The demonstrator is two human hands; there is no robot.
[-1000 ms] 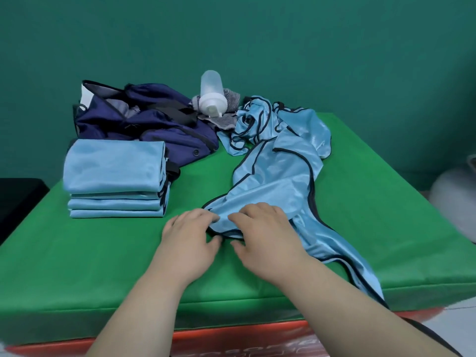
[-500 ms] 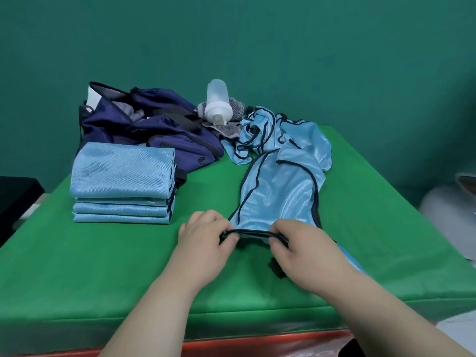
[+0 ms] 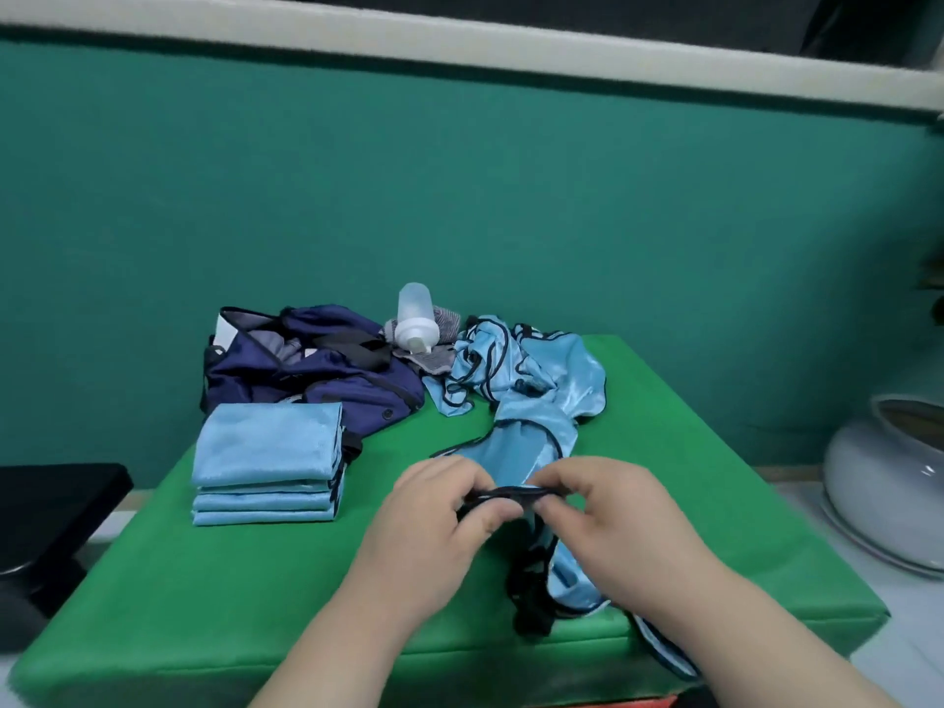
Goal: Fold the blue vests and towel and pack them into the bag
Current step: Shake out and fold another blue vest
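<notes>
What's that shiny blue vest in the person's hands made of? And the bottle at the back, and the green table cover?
The blue vest looks like thin satin-like synthetic cloth: it gleams and drapes softly, with black edging. The bottle seems translucent plastic: cloudy body, white cap. The green table cover appears matte fabric, perhaps felt; no shine.

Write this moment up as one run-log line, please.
phase: folding | left hand: pinches vest trim | right hand: pinches same trim | folded stack: in front of bag, unpacked
</notes>
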